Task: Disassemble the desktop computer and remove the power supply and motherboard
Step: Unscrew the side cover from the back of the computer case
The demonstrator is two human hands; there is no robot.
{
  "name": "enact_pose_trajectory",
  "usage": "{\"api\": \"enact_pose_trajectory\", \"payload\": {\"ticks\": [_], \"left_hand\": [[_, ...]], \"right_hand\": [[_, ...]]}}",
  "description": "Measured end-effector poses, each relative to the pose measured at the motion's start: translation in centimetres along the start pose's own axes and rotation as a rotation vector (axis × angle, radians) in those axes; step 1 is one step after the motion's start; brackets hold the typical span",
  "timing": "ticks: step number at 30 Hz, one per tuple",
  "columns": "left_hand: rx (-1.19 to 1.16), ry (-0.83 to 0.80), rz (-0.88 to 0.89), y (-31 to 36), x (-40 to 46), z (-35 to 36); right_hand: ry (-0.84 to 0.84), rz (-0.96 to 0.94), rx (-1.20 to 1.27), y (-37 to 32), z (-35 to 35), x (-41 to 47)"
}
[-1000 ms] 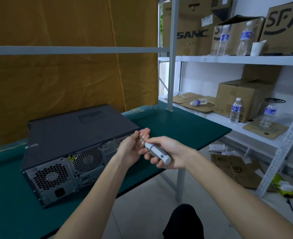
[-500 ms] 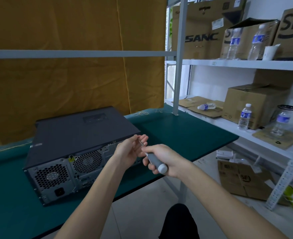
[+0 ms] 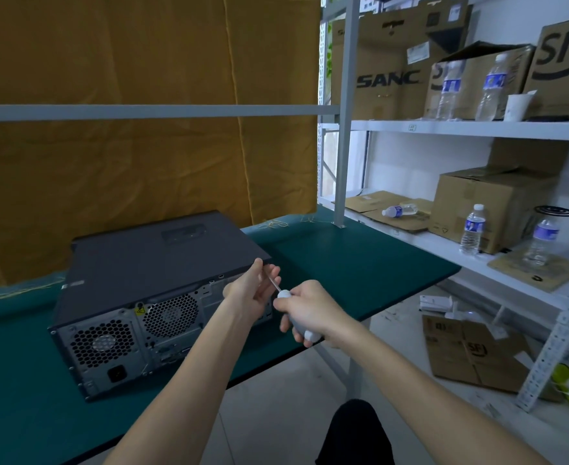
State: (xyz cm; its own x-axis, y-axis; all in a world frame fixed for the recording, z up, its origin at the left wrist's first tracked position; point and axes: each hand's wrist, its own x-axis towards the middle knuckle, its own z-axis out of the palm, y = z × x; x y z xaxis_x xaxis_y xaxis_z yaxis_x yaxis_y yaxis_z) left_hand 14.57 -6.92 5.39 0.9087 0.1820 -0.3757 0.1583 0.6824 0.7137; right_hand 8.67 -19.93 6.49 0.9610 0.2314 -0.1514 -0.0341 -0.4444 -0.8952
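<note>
A dark grey desktop computer (image 3: 149, 263) lies on its side on the green table (image 3: 360, 263), its metal rear panel with two round fan grilles and a power socket facing me. My right hand (image 3: 309, 308) grips the grey-white handle of a screwdriver (image 3: 281, 293), whose thin shaft points up and left. My left hand (image 3: 252, 290) is at the case's right rear corner and pinches the shaft near its tip. The tip itself is hidden by my fingers.
A white metal shelf (image 3: 477, 129) at the right carries cardboard boxes (image 3: 491, 203), several water bottles (image 3: 473, 229) and a paper cup (image 3: 516, 107). Flattened boxes (image 3: 474, 350) lie on the floor below. A yellow curtain (image 3: 142, 146) hangs behind the table. A grey upright post (image 3: 345, 129) stands at the table's far corner.
Both hands with the screwdriver have moved closer to the case's right rear corner. The handle has swung downward, so the shaft points more steeply up. The view has shifted slightly left.
</note>
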Motion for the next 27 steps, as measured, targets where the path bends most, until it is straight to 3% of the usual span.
{"api": "enact_pose_trajectory", "payload": {"ticks": [2,3,7,9,14,16,21,23,27], "left_hand": [[0.017,0.024,0.027,0.0,0.1,0.0],[0.012,0.019,0.023,0.1,0.2,0.0],[-0.037,0.006,0.005,0.2,0.0,0.4],[-0.055,0.022,0.01,0.2,-0.1,0.4],[0.006,0.007,0.01,0.1,0.1,0.8],[-0.042,-0.022,0.003,0.0,0.3,1.1],[-0.091,-0.083,-0.022,-0.1,0.7,0.9],[-0.059,-0.072,-0.009,0.0,0.4,0.7],[0.041,-0.006,0.024,-0.3,0.1,0.4]], "right_hand": [[0.101,-0.055,-0.144,0.4,0.6,0.3],[0.083,-0.034,-0.067,0.5,0.7,0.3],[-0.245,0.253,0.659,-0.3,-0.6,-0.4],[-0.312,0.277,0.758,-0.4,-1.3,-0.6],[0.062,-0.005,0.074,-0.2,-0.4,0.0],[0.074,-0.007,0.067,0.1,0.0,0.3],[-0.339,0.28,0.69,0.3,-1.0,-0.7],[-0.279,0.219,0.572,0.5,-1.2,-0.6],[0.035,0.008,0.001,0.9,-0.2,-0.3]]}}
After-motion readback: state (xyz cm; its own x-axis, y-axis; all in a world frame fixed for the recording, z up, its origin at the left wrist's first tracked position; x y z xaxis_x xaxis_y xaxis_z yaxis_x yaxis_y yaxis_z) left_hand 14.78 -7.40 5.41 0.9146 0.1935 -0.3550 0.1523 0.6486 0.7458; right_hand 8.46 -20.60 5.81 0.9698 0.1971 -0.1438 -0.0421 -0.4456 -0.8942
